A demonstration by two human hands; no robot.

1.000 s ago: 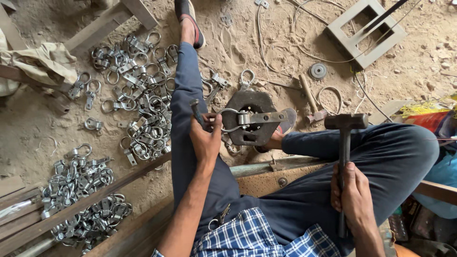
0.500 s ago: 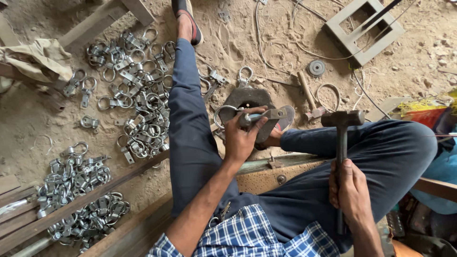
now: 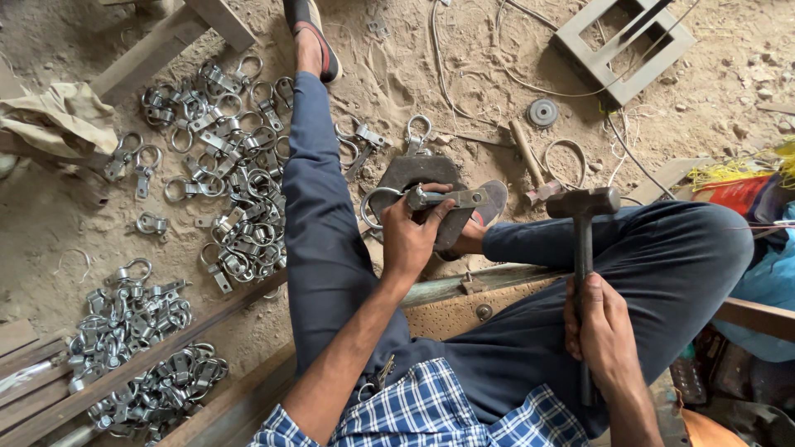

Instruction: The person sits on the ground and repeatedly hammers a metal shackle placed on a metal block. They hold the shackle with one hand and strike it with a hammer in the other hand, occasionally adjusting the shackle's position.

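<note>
Near the middle of the frame, the left hand (image 3: 411, 236) is closed around a grey metal clamp (image 3: 431, 199): a round ring at its left end and a flat, bolted strap running to the right. It lies across a dark, thick steel block (image 3: 418, 172) on the sandy floor (image 3: 464, 74). The right hand (image 3: 603, 331), at lower right, grips the handle of a hammer (image 3: 582, 248), its dark head raised above the knee. Heaps of similar shiny clamps (image 3: 219, 165) fill the left of the frame.
</note>
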